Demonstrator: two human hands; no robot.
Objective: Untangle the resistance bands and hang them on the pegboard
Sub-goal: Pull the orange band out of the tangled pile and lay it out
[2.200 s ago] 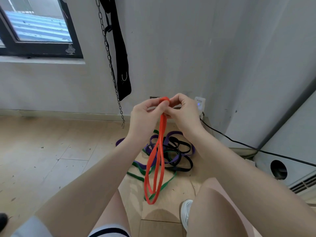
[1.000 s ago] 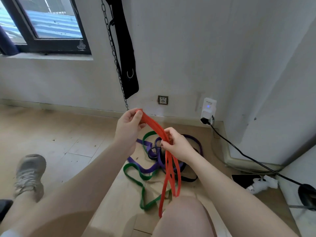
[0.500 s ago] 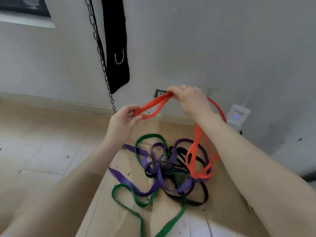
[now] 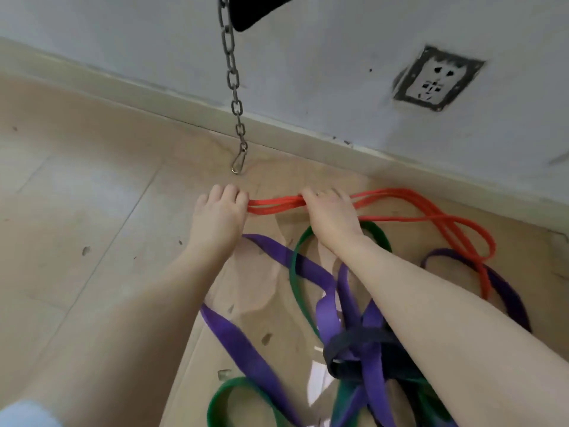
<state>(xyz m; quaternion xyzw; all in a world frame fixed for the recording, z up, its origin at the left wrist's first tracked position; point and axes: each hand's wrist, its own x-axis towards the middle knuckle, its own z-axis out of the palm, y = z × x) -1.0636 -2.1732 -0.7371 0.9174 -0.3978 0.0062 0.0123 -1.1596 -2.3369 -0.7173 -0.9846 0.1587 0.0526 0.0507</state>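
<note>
Down at floor level, both hands grip the thin orange-red rubber resistance band [image 4: 274, 205], doubled into several strands and held taut across the middle of the frame. The left hand [image 4: 219, 212] has its fingers curled over one end; the right hand [image 4: 331, 212] is closed round the strands just beside it. The rest of that band trails in loose loops toward the right edge, lying over one end of the heap.

It looks mostly freed, but nothing is hung yet, and no pegboard is in view.

Plenty is left: the wide purple flat band [image 4: 246, 340], the green band [image 4: 295, 272] and a black band [image 4: 357, 345] are knotted together at lower right. A steel chain with a snap hook [image 4: 237, 118] dangles at upper centre.
</note>
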